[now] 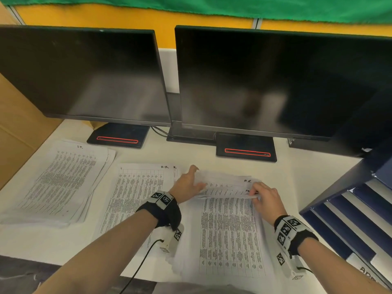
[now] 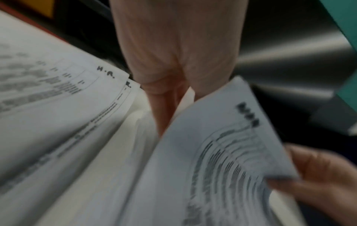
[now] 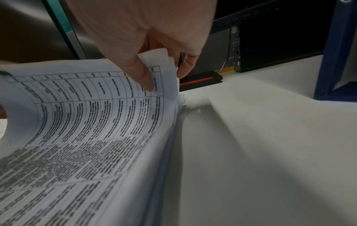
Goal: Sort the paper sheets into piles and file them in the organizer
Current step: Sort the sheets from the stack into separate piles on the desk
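White printed sheets, both hands lifting the far end of the main stack.

Main stack (image 1: 229,232) lies on the white desk (image 1: 307,183) just left of the blue organizer (image 1: 347,209). Right hand (image 1: 266,198) pinches the stack's far right corner, thumb on top, fingers curled under; several top sheets curl up. Left hand (image 1: 187,184) holds the lifted sheets' far left edge, fingers behind the paper, thumb side toward camera. Second pile (image 1: 135,194) sits left of the main stack, marked "H.R."; third pile (image 1: 63,177) further left. Two dark monitors (image 1: 265,81) stand beyond the stack.
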Demonstrator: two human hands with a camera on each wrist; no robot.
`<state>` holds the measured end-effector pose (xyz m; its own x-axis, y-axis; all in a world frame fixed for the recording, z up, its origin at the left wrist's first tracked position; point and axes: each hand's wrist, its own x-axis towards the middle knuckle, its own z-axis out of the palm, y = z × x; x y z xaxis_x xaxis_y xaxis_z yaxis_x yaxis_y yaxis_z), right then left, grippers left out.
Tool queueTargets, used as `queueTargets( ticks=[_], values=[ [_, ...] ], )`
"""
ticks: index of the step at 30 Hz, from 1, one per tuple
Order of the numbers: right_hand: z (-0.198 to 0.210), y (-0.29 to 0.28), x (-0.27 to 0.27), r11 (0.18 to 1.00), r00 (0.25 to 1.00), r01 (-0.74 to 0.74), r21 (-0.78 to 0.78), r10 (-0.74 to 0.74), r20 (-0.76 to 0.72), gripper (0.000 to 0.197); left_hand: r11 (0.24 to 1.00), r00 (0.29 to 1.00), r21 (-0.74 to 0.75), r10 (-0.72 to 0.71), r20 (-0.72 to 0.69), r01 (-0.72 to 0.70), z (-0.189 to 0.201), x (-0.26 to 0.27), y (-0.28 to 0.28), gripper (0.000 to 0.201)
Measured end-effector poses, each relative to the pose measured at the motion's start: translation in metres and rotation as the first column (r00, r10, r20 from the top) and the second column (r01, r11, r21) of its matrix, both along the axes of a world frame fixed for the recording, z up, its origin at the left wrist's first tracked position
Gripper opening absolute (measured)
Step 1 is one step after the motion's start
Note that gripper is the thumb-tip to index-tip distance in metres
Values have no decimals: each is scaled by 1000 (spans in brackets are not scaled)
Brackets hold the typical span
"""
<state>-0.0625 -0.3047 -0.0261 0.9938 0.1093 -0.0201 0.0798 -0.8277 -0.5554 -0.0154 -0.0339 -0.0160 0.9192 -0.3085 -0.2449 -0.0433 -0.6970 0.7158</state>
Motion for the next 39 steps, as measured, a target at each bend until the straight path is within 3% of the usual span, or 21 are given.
queueTargets(
  ticks=[3,7,9,12,16,21,25,27,29,31,34,36,39],
  values=[
    [0,-1,-1,1000,1000,27,5,-27,-4,24,999,994,-54,-1,-112,-5,1,1,1,41],
    [-2,-4,0,998,998,54,22,-54,-16,40,925,987,-350,160,-1,-150,25,-2,0,27],
    [-3,-6,1,998,998,56,38,-55,-21,47,874,944,-411,319,80,-260,44,6,13,18],
    [-3,-7,2,996,997,65,62,-62,-43,46,813,872,-437,475,114,-385,64,31,63,27],
    [-2,-5,3,994,997,59,91,-54,-62,41,825,839,-171,544,-16,-538,67,44,137,24],
    [-7,-4,6,995,998,28,97,-23,-51,45,818,805,176,572,-155,-547,39,19,173,18],
    [-2,3,7,996,998,23,81,-19,-60,28,726,732,322,669,-128,-607,6,17,184,43],
    [0,7,5,993,998,25,113,-17,-68,35,633,704,401,709,46,-663,3,18,168,61],
    [-4,9,4,997,999,-28,68,30,-25,48,654,770,410,570,286,-636,12,15,137,58],
    [-10,9,6,996,996,-82,-30,83,23,45,796,827,322,356,435,-512,17,16,101,40],
    [-11,11,7,993,996,-66,-102,72,57,33,947,914,286,16,406,-144,14,17,50,24],
    [-10,12,6,987,994,-53,-152,67,87,28,945,926,323,-170,336,56,8,16,25,24],
    [-9,9,3,978,994,-43,-206,62,85,22,895,918,414,-295,267,167,0,20,6,25]
  ],
)
